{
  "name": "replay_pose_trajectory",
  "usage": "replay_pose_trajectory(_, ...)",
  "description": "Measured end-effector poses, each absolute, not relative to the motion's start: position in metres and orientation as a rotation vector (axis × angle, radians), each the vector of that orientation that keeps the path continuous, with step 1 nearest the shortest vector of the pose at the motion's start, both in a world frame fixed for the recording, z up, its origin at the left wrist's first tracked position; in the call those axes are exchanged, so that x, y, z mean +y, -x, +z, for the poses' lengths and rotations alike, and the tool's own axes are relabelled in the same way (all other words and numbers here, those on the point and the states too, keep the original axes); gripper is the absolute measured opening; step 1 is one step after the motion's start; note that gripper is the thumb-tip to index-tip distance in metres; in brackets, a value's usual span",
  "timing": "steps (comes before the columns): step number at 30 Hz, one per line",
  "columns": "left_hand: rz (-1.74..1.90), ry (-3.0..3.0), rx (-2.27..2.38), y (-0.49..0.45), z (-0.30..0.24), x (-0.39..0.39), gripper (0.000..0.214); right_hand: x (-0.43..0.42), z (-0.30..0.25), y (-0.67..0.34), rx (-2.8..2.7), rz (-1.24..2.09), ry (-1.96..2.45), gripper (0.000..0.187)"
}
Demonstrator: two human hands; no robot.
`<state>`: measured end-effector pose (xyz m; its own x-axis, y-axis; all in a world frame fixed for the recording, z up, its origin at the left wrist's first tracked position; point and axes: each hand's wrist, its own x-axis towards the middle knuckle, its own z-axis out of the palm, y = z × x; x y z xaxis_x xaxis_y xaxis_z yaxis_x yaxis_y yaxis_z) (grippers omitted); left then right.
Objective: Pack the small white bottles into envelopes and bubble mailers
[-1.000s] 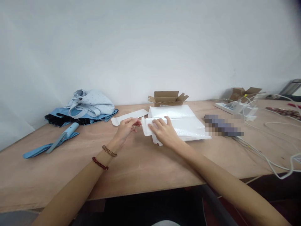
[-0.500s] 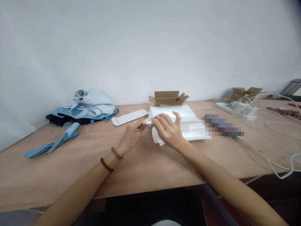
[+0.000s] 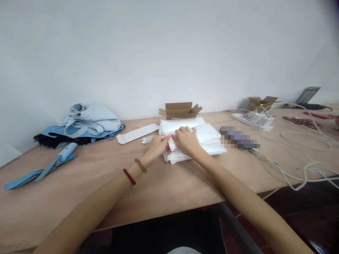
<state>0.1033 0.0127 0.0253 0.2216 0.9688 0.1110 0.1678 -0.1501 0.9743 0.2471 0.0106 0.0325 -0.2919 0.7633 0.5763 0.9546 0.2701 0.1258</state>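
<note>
A pile of white padded bags (image 3: 201,137) lies on the wooden table (image 3: 106,183) in front of me. My left hand (image 3: 157,146) pinches the left end of the top bag, fingers closed on its edge. Beside it, my right hand (image 3: 186,141) presses down on the same bag with curled fingers gripping its edge. A small white strip (image 3: 146,140) lies just left of my left hand. Two bead bracelets sit on my left wrist.
A flat white carton (image 3: 137,133) lies left of the pile, an open cardboard box (image 3: 180,110) behind it. Blue cloth and a folded umbrella (image 3: 79,123) are far left. A power strip (image 3: 251,120), cables and another box (image 3: 261,103) are on the right.
The top bag has been laid flat on the pile. Both hands have come together at its left edge. A small white strip now lies on the table. The view has shifted right.
</note>
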Motion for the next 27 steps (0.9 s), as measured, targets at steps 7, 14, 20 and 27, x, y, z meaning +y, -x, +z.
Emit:
replay_pose_trajectory(7, 0.984, -2.206, 1.802, -0.028, 0.028, 0.059, 0.036, 0.01, 0.03, -0.246, -2.192, -0.681, 1.573, 0.042)
replay_pose_trajectory(14, 0.177, -2.669, 2.049, 0.053, -0.005, 0.094, 0.036, 0.012, 0.028, -0.246, -2.178, -0.692, 1.596, 0.043)
replay_pose_trajectory(20, 0.129, -2.638, 2.125, 0.056, -0.012, 0.091, 0.036, 0.016, 0.023, -0.246, -2.156, -0.739, 1.586, 0.043)
replay_pose_trajectory(27, 0.247, -2.565, 2.241, 0.065, -0.004, 0.074, 0.032, 0.014, 0.025, -0.246, -2.138, -0.737, 1.605, 0.042)
